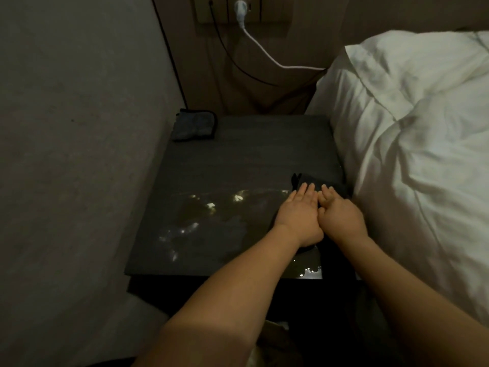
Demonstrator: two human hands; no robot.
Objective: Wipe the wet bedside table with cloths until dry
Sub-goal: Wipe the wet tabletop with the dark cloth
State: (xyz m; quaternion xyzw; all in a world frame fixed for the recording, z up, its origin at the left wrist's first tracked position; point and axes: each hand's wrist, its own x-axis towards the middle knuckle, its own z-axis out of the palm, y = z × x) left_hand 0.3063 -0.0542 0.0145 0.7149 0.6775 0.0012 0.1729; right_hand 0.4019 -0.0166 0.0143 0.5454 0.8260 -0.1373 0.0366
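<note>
The dark bedside table (238, 154) has water glinting on its front left part (190, 229) and at its front edge (309, 271). A dark cloth (321, 182) lies on the right side of the table, close to the bed. My left hand (299, 215) rests palm down on it with the fingers stretched forward. Beside it and touching it, my right hand (341, 217) presses the same cloth with slightly curled fingers. A second, blue-grey folded cloth (194, 125) sits untouched on the back left corner.
A grey wall (79, 154) runs close along the table's left side. The white bedding and pillow (423, 154) press against its right side. Black and white cables (264, 53) hang from a wall socket (239, 7) behind the table.
</note>
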